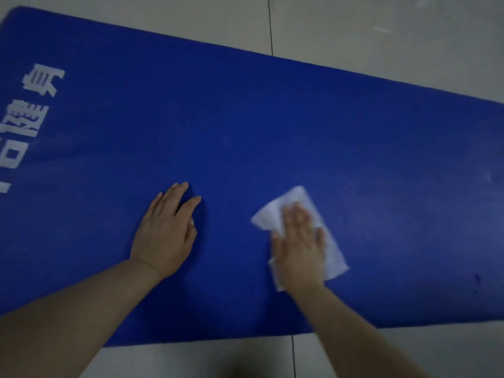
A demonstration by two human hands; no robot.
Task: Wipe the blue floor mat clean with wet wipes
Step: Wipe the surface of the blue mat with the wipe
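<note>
A large blue floor mat (245,126) lies across the tiled floor, with white printed characters (30,115) along its left end. My left hand (166,233) rests flat on the mat near its front edge, fingers straight. A white wet wipe (334,255) lies spread on the mat to the right. My right hand (298,246) presses flat on top of the wipe with straight fingers and looks motion-blurred. Part of the wipe is hidden under that hand.
Pale floor tiles (381,28) with dark grout lines surround the mat behind and in front. Faint pale smears (488,177) show on the mat's right part, and a small dark spot (477,278) sits near its right front.
</note>
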